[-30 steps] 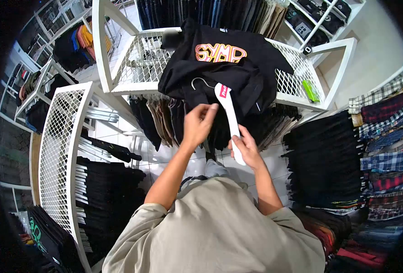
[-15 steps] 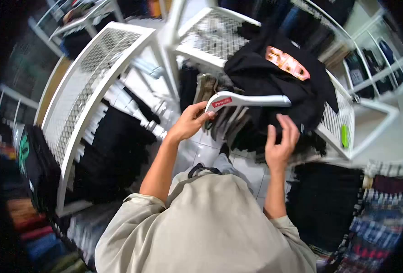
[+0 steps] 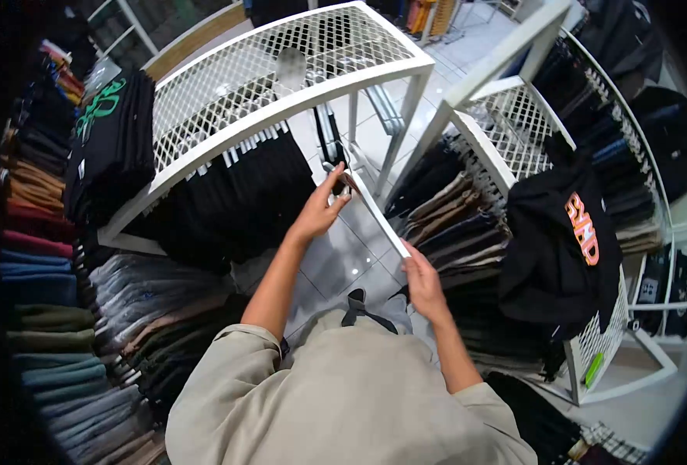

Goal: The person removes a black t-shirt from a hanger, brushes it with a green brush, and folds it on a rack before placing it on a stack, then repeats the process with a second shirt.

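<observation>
The left hand (image 3: 319, 211) pinches the hook end of a slim white plastic hanger (image 3: 374, 217) and the right hand (image 3: 421, 280) clasps its other tip. This steadies it midair near a white mesh rack (image 3: 281, 62) corner.

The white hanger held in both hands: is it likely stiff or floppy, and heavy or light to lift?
Probably stiff: the white hanger runs straight between the left hand and the right hand, with no sag. Likely light, since each hand grips only one end of it. Its smooth-looking surface may be a little slippery.
</observation>
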Tool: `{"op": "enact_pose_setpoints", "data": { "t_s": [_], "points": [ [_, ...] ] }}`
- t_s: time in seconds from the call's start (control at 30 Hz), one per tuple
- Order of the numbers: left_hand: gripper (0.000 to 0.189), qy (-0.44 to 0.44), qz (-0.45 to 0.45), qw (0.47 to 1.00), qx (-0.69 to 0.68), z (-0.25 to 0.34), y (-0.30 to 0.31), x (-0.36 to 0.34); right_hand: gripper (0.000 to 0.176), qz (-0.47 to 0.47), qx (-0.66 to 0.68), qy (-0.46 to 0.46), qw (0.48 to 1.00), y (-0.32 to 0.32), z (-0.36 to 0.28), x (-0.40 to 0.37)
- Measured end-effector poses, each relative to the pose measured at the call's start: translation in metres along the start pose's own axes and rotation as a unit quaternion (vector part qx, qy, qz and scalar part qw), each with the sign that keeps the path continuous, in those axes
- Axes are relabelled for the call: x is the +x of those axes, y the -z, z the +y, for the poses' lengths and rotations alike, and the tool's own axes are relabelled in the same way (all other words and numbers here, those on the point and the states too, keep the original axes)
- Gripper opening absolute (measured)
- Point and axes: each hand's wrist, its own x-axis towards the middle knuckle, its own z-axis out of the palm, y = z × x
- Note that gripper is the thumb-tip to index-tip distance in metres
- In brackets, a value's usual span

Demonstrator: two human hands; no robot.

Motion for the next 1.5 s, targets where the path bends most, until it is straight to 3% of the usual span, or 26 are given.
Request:
{"op": "enact_pose_setpoints", "data": {
  "t_s": [0.1,0.2,0.37,0.43,0.47,0.53,0.63,0.7,0.73,0.83,0.93,1.0,1.1,1.2,1.27,1.33,1.37,1.4,1.5],
  "points": [
    [0.074,-0.005,0.081,0.996,-0.043,-0.019,-0.019,-0.016,0.042,-0.012,-0.012,0.002,1.0,-0.041,0.016,0.03],
    [0.067,0.051,0.071,0.99,-0.113,-0.048,-0.027,-0.026,0.043,-0.007,-0.046,0.014,0.999,-0.073,0.026,0.061],
    [0.062,0.074,0.118,0.971,-0.192,-0.027,-0.018,-0.02,0.044,-0.008,0.021,0.033,0.999,-0.132,0.024,0.13],
    [0.058,0.146,0.135,0.961,-0.192,-0.022,-0.005,-0.007,0.044,0.016,0.027,0.079,0.996,-0.154,0.014,0.167],
    [0.058,0.144,0.139,0.961,-0.189,-0.022,0.001,0.0,0.045,0.005,-0.004,0.031,1.0,-0.158,0.006,0.183],
    [0.057,0.094,0.168,0.967,-0.169,-0.024,0.012,0.017,0.047,0.045,-0.046,0.099,0.993,-0.168,0.001,0.215],
    [0.056,0.075,0.17,0.968,-0.165,-0.029,0.028,0.041,0.049,0.095,-0.06,0.11,0.988,-0.182,0.0,0.255],
    [0.054,0.089,0.136,0.968,-0.192,-0.034,0.036,0.053,0.048,0.058,-0.07,0.074,0.993,-0.177,-0.011,0.269],
    [0.054,0.088,0.136,0.968,-0.192,-0.038,0.039,0.057,0.047,0.023,-0.08,0.037,0.996,-0.173,-0.02,0.271],
    [0.056,0.092,0.105,0.971,-0.195,-0.041,0.046,0.067,0.044,0.08,-0.088,0.064,0.991,-0.185,-0.01,0.282],
    [0.064,0.154,0.092,0.964,-0.199,-0.042,0.045,0.074,0.043,0.105,-0.083,0.062,0.989,-0.19,0.003,0.297],
    [0.066,0.162,0.143,0.948,-0.232,-0.039,0.041,0.08,0.042,0.108,-0.081,0.041,0.99,-0.189,0.004,0.303],
    [0.067,0.148,0.131,0.95,-0.24,-0.025,0.041,0.089,0.046,0.074,-0.044,-0.036,0.996,-0.176,-0.016,0.299],
    [0.065,0.175,0.116,0.944,-0.253,-0.016,0.043,0.087,0.049,0.082,0.009,0.021,0.996,-0.174,-0.004,0.298],
    [0.066,0.169,0.12,0.944,-0.255,-0.019,0.038,0.079,0.052,0.023,-0.04,-0.013,0.999,-0.166,0.008,0.296],
    [0.07,0.235,0.094,0.945,-0.209,-0.025,0.033,0.069,0.057,0.005,-0.011,-0.062,0.998,-0.162,0.02,0.281],
    [0.068,0.202,0.096,0.954,-0.197,-0.027,0.025,0.058,0.059,-0.013,-0.018,-0.084,0.996,-0.158,0.027,0.272],
    [0.069,0.142,0.161,0.958,-0.192,-0.05,0.004,0.052,0.062,-0.03,-0.025,-0.107,0.993,-0.154,0.04,0.265],
    [0.066,0.145,0.131,0.967,-0.163,-0.002,-0.02,0.014,0.067,0.027,0.022,-0.076,0.996,-0.124,0.039,0.204]
  ]
}}
